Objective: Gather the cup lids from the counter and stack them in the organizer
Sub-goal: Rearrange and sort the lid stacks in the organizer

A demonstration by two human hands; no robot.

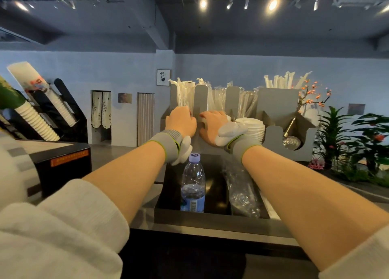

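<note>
A grey organizer [277,102] stands at the back of the counter, with wrapped straws in its rear slots. A stack of white cup lids [253,129] sits in one of its front compartments. My left hand [181,122] reaches over the front wall into the left front compartment. My right hand [211,126] reaches into the compartment just left of the lid stack, a grey divider between the two hands. Both hands' fingers curl down out of sight behind the wall. A sliver of white shows beside my right hand; I cannot tell whether it is a lid.
A water bottle [193,184] and a crumpled plastic bag [242,191] lie in a black tray [210,217] under my forearms. A cup dispenser [52,114] and a black box [63,165] are on the left. A metal scoop [291,142] rests in the organizer; plants [357,144] stand on the right.
</note>
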